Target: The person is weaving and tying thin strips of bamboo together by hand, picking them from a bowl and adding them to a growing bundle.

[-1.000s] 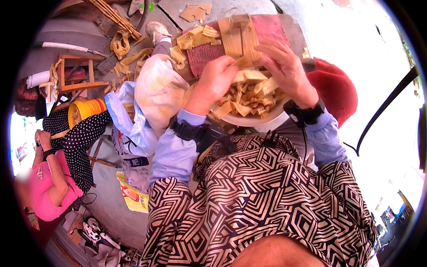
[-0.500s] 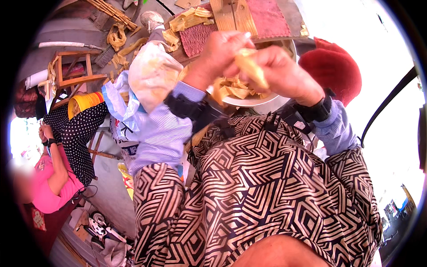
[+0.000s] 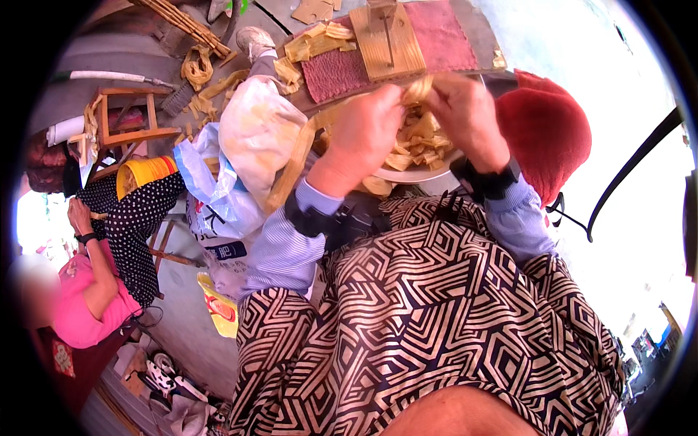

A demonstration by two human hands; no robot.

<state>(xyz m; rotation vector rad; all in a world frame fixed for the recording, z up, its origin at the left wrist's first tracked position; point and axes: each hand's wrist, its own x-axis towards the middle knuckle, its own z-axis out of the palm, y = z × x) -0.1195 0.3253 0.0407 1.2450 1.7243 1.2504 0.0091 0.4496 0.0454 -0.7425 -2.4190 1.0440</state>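
We see a lap draped in black-and-cream patterned cloth (image 3: 451, 320). At its far edge rests a pale bowl (image 3: 414, 174) heaped with tan dried husk strips (image 3: 422, 142). Above the bowl, our left hand (image 3: 367, 134) and right hand (image 3: 465, 116) are both closed on one tan strip (image 3: 418, 91), pinched between them at the bowl's far rim. Beyond lie a red mat (image 3: 451, 36) and a wooden board (image 3: 385, 40). A red cushion (image 3: 545, 131) sits just right of the bowl.
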